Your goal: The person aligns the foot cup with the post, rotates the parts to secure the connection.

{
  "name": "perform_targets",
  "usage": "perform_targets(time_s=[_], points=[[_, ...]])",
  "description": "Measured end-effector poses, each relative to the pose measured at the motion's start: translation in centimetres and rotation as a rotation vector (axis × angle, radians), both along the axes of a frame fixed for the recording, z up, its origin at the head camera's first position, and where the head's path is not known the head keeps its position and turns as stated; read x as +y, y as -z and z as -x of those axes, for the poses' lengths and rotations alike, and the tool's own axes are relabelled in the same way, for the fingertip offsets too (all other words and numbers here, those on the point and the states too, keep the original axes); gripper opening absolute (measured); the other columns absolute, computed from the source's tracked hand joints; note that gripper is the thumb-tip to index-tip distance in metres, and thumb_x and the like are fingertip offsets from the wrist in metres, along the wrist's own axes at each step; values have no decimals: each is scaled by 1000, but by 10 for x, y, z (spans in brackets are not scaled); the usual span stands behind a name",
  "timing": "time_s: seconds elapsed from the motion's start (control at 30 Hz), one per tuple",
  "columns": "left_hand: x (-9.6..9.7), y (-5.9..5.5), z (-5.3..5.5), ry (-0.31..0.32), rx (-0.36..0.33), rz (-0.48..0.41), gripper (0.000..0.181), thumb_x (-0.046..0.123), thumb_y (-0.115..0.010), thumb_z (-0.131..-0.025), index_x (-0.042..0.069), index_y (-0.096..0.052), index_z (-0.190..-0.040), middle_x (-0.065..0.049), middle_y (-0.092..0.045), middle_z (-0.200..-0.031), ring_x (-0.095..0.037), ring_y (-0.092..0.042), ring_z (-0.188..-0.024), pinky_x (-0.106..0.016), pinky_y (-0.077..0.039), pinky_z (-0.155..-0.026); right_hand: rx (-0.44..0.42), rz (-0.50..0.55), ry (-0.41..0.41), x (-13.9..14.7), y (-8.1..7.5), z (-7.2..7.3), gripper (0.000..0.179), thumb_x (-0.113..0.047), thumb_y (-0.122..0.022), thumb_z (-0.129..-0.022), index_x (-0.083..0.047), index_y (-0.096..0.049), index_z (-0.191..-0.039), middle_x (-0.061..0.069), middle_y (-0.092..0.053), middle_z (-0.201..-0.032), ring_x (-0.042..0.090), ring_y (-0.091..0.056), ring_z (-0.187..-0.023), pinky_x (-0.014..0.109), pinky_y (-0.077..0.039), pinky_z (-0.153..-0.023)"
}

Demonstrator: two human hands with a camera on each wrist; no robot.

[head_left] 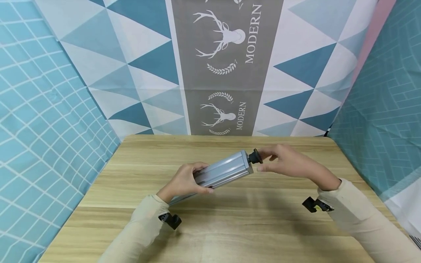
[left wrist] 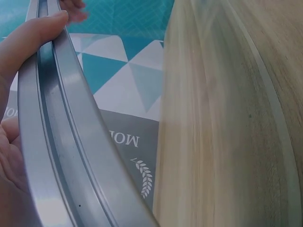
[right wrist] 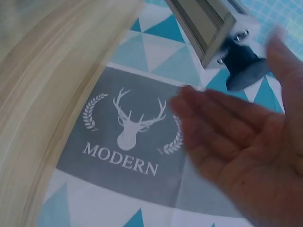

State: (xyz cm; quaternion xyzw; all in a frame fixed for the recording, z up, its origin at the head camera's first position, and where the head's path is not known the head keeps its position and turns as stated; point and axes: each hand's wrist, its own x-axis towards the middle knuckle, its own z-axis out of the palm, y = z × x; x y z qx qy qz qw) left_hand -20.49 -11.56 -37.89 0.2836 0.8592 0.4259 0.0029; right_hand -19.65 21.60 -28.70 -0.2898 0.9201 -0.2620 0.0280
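Note:
A silver grooved aluminium profile (head_left: 225,171) is held tilted above the table, its right end raised. My left hand (head_left: 185,181) grips it near the middle, thumb along the near side; the left wrist view shows the thumb across the grooved metal bar (left wrist: 90,137). On the raised end sits a black levelling foot (head_left: 254,156) with a round flared base. My right hand (head_left: 287,160) is beside that foot, fingers loosely bent. In the right wrist view the black foot (right wrist: 246,71) lies between thumb and fingers, apparently apart from them; the hand (right wrist: 246,151) is blurred.
Below the hands spreads a wooden table (head_left: 230,226). A patterned cloth (head_left: 223,73) with deer heads and triangles hangs behind its far edge. Blue cloths (head_left: 42,109) stand at both sides. A small black camera mount (head_left: 317,205) is strapped at each wrist.

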Motion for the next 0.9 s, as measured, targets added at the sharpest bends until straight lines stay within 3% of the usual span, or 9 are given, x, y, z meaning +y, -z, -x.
perform_targets(time_s=[0.13,0.2,0.3,0.43,0.5,0.6,0.7,0.8,0.9], points=[[0,0,0,3,-5,4,67,31,-91,-59,10,-65,-118,2,-69,-107,-10,-62,-91,-29,-50,-80,85,45,-106,4,0,3,68,-18,-79,-78,-10,-50,-139,10,-57,-133,26,-60,-111,46,-50,-87],[0,-1,0,5,2,8,67,32,-91,-59,10,-66,-118,2,-69,-108,-10,-62,-91,-29,-50,-80,138,87,-156,4,1,4,64,-8,-79,-76,-10,-54,-135,8,-59,-131,22,-62,-107,42,-51,-85],[-1,-1,1,9,16,14,68,32,-91,-59,9,-66,-117,1,-69,-108,-10,-63,-92,-30,-50,-80,198,92,-169,4,3,4,54,-9,-78,-77,-10,-61,-128,3,-67,-115,15,-63,-96,34,-53,-76],[-1,1,0,5,18,25,67,32,-92,-58,11,-66,-117,2,-68,-109,-10,-62,-93,-30,-50,-80,170,60,-93,1,8,3,30,-22,-70,-88,-9,-67,-114,-6,-68,-90,7,-60,-77,27,-49,-65],[-1,2,0,8,19,32,67,32,-92,-59,11,-66,-117,2,-68,-109,-10,-62,-92,-30,-50,-80,125,59,-42,-1,11,2,20,-29,-63,-93,-11,-70,-97,-8,-63,-76,6,-54,-65,26,-46,-59],[0,4,0,6,8,35,67,34,-91,-59,12,-66,-117,4,-68,-108,-9,-62,-91,-29,-50,-80,62,63,32,-4,13,1,35,-37,-53,-98,-16,-65,-73,-7,-54,-60,8,-44,-52,26,-39,-53],[0,5,0,3,-5,22,66,34,-91,-59,12,-66,-116,4,-69,-105,-9,-62,-89,-29,-50,-78,32,42,56,-6,10,0,46,-40,-47,-100,-14,-62,-65,-4,-52,-55,9,-42,-49,27,-38,-53],[0,6,0,1,-8,6,65,32,-91,-59,12,-66,-116,3,-69,-104,-10,-62,-89,-29,-50,-77,12,24,29,-5,4,1,37,-40,-51,-98,-9,-71,-91,-2,-65,-73,11,-56,-64,30,-46,-61],[-1,6,1,0,-5,4,65,30,-92,-59,13,-66,-116,3,-69,-104,-10,-63,-89,-29,-50,-78,13,21,-30,-2,-2,1,47,-32,-66,-91,-7,-58,-129,5,-67,-110,19,-63,-94,39,-52,-77]])
